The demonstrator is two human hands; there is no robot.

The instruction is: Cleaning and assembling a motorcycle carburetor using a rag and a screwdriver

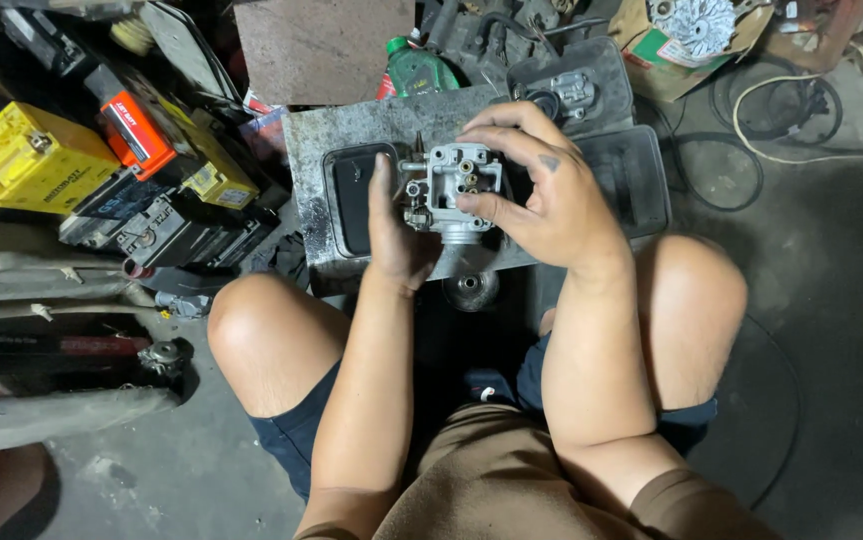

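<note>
Brown shirt fabric and two bare forearms fill the bottom of the frame, with both knees spread to either side over a grey concrete floor. Just above centre I find the carburettor body (456, 190), a small cast-metal part with brass jets showing in its open face, held over a scuffed grey metal plate (311, 140). My left hand (391, 230) braces it from the left side, palm against the casting and thumb upright; the fingers are hidden behind it, so I cannot tell how far they wrap. My right hand (541, 190) is curled over the top and right side, fingers closed loosely round the housing with the fingertips at the jet face. I judge the part rigid and moderately heavy for its size, probably oily and therefore slippery, with the brass jets and thin protruding fittings the fragile points; the solid outer walls of the casting are the place to hold it. Directly below it sits a round metal bowl (471, 290), contents not discernible. On the plate's left half lies a black rectangular tray (351, 200), seemingly shallow, nothing visible in it. A green bottle (416, 70) stands at upper centre, and an open cardboard box (691, 40) at upper right holds a white finned round part. Yellow battery boxes (26, 160) are stacked at upper left.
</note>
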